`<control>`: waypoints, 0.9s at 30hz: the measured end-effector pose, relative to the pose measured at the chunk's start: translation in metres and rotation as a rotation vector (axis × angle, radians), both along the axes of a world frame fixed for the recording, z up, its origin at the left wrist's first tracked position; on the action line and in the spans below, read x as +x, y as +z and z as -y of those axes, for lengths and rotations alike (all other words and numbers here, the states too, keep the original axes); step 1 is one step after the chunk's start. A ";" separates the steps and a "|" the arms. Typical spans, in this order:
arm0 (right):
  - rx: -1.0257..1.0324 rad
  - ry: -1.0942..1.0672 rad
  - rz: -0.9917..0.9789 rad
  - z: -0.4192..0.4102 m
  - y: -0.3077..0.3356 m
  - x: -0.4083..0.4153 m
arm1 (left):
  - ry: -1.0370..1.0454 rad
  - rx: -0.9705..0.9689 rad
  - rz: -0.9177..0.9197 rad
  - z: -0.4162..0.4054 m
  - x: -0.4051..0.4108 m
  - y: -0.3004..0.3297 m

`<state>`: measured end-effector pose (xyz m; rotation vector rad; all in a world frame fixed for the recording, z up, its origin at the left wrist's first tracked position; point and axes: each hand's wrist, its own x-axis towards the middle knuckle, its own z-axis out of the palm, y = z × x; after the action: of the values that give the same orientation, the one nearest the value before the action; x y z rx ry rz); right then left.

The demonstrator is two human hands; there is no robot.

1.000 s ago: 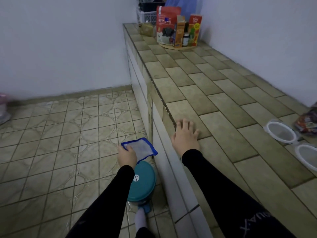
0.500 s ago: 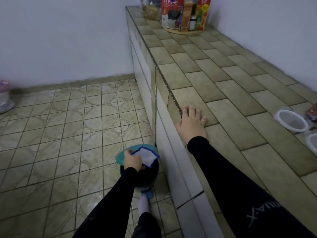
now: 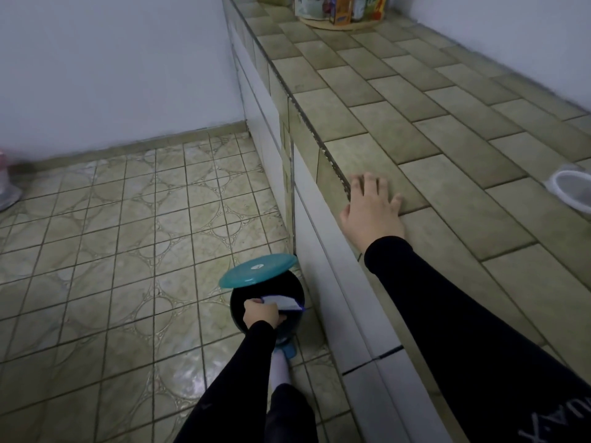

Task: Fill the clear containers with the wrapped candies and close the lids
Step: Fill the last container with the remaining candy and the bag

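Note:
My left hand (image 3: 260, 314) grips an empty clear bag with a blue rim (image 3: 283, 303) and holds it inside the open mouth of a teal pedal bin (image 3: 267, 303) on the floor. The bin's round teal lid (image 3: 258, 270) is tipped up. My foot in a pale sock (image 3: 279, 367) presses the bin's pedal. My right hand (image 3: 371, 209) rests flat, fingers spread, on the tiled counter (image 3: 431, 148) near its front edge. One clear round container (image 3: 572, 193) stands open at the counter's right edge, partly cut off by the frame.
A round tray of food packets and a jar (image 3: 342, 11) stands at the far end of the counter by the wall. A pink and clear object (image 3: 6, 183) sits on the floor at the far left. Patterned floor tiles (image 3: 128, 235) stretch left of the counter.
My left hand has gone down with the bag from above the closed bin into its mouth, and the lid has swung up. My view has tilted down; the second container and candy bag left the frame.

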<state>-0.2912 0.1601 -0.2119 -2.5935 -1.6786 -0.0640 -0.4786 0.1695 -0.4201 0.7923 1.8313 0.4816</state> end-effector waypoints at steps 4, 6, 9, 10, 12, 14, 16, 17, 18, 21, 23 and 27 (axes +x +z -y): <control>0.008 -0.018 0.007 -0.002 -0.007 0.000 | 0.000 -0.037 -0.019 -0.007 -0.001 -0.020; 0.012 -0.015 0.011 -0.004 -0.010 0.001 | 0.007 -0.027 -0.007 -0.010 -0.002 -0.032; 0.016 -0.018 0.014 -0.005 -0.012 0.002 | 0.038 -0.007 0.073 -0.016 -0.007 -0.053; 0.014 -0.021 0.015 -0.005 -0.014 0.002 | 0.017 -0.014 0.102 -0.017 -0.011 -0.060; 0.011 -0.027 0.019 -0.004 -0.015 0.002 | -0.048 -0.040 0.164 -0.016 -0.018 -0.069; 0.006 -0.028 0.023 -0.004 -0.015 0.001 | -0.038 -0.056 0.242 -0.012 -0.024 -0.068; 0.004 -0.032 0.023 -0.004 -0.016 0.001 | -0.001 -0.033 0.260 -0.012 -0.022 -0.063; 0.003 -0.030 0.021 -0.004 -0.016 0.000 | 0.008 -0.009 0.259 -0.013 -0.020 -0.059; 0.005 -0.027 0.020 -0.004 -0.016 0.000 | 0.009 0.016 0.269 -0.015 -0.017 -0.054; 0.003 -0.025 0.022 -0.005 -0.016 -0.001 | -0.018 0.091 0.294 -0.020 -0.008 -0.035; -0.007 -0.021 0.012 -0.004 -0.016 -0.003 | -0.052 0.120 0.298 -0.018 -0.003 -0.021; -0.001 -0.006 -0.081 0.002 -0.012 -0.003 | -0.116 0.257 0.305 -0.019 0.009 0.024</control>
<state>-0.2938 0.1584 -0.2241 -2.5646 -1.6449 0.0419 -0.4694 0.1881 -0.3962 0.9364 1.4507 0.7305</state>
